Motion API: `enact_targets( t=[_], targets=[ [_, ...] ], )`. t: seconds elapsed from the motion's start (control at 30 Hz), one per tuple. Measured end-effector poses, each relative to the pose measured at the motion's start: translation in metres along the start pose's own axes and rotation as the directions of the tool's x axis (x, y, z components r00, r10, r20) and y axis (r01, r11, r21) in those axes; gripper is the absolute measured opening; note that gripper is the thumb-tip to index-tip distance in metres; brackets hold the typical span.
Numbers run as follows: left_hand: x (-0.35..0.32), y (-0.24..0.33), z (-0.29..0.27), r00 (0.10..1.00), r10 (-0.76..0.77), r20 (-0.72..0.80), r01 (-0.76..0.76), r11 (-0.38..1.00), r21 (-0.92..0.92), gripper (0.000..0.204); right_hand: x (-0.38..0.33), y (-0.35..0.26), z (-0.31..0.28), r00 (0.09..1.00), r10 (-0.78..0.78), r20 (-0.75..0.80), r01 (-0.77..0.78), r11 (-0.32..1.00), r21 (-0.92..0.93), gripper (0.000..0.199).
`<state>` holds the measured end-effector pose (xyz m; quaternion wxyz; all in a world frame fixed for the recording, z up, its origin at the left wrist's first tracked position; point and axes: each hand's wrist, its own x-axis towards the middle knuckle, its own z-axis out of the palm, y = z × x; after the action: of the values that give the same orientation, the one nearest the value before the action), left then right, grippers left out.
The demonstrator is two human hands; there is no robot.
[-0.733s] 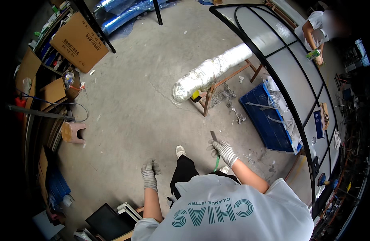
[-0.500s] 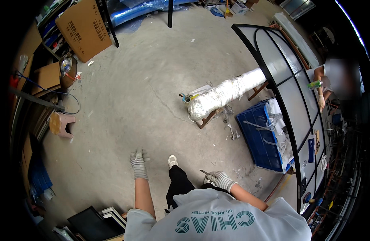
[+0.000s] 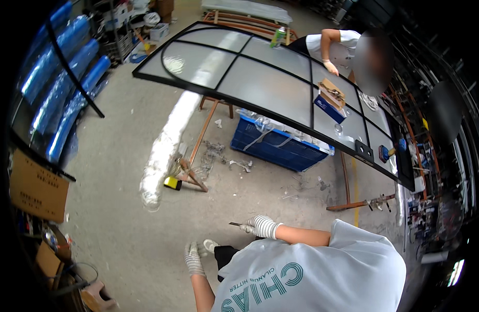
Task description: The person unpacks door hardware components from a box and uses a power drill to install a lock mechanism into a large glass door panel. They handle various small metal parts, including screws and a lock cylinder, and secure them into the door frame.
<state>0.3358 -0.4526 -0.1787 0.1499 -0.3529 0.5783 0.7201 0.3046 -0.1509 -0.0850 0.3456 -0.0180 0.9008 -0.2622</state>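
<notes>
Pinching a flat dark strip [image 3: 234, 224] at 6 o'clock, below the view's centre, the right hand [image 3: 261, 226], in a striped glove, keeps its fingers closed around one end, the other end pointing to 9 o'clock. Left hand [image 3: 194, 258], likewise gloved, at 7 o'clock: empty as far as visible, fingers extended and slightly parted. State of work: one large black-framed panel [image 3: 270, 86], spanning 10 to 3 o'clock, bars and frosted panes in place, lying across rust-brown trestles [image 3: 203, 130]; judged assembled in the main. Strip well apart from the panel; neither hand touching it; how much is left cannot be told. Lying on the panel at 2 o'clock: one navy box [image 3: 327, 108], lid raised, small pieces inside. Also noted: co-worker's gloved hand [image 3: 331, 67] at the panel's far edge, between 1 and 2 o'clock; blue crate [image 3: 276, 153] near the centre, toward 3 o'clock. Writing: green striped capitals [image 3: 291, 274] with a smaller line on the back of the pale shirt [image 3: 322, 265], 5 o'clock; dark printed lines on a brown carton [image 3: 39, 200], 9 o'clock; green can [image 3: 277, 37], between 12 and 1 o'clock, label too small to read.
</notes>
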Motion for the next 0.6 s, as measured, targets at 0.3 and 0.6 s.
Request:
enact_targets(
  t=[0.3,0.6],
  targets=[
    [-0.023,0.021,0.252,0.988,0.076,0.131,-0.106,0.965,0.238,0.028,-0.092,0.222,-0.064,0.926,0.184,-0.331,0.159,0.603,0.782,0.023],
    [-0.112,0.033,0.624,0.446,0.233,0.865,-0.807,0.523,0.275,0.035,-0.175,0.361,-0.115,0.699,0.612,-0.368,0.332,0.177,0.926,0.028]
  ],
)
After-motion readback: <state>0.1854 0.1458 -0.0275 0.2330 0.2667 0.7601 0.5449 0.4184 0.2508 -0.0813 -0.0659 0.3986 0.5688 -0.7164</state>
